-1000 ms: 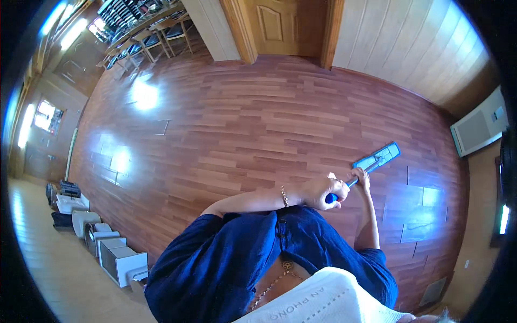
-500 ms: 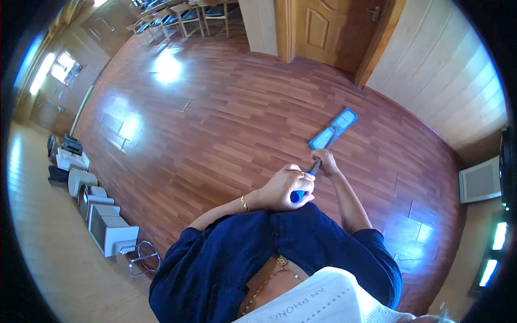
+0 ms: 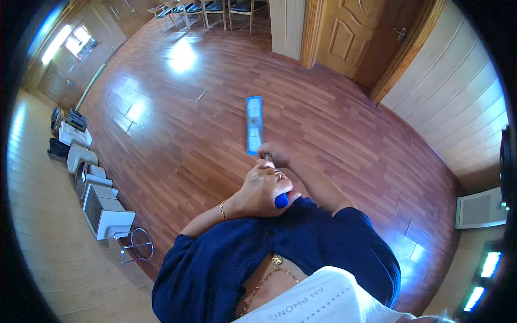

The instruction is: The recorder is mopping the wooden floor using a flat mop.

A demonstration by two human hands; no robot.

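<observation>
A flat mop with a light blue, rectangular head rests on the brown wood-look floor ahead of me. Its handle points back toward my body and ends in a dark blue grip. Near that blue end, my left hand is closed round the handle, close to my waist. Farther along, toward the mop head, my right hand is wrapped round the shaft. My hands hide much of the handle.
A wooden door and a pale panelled wall stand at the far right. Chairs line the back. Along the left wall sit several white and grey items and a metal-framed stool. A white unit stands at right.
The mop head has swung left across the floor and turned from slanted to nearly straight ahead. My right hand has moved left with it, and my left hand has shifted slightly left.
</observation>
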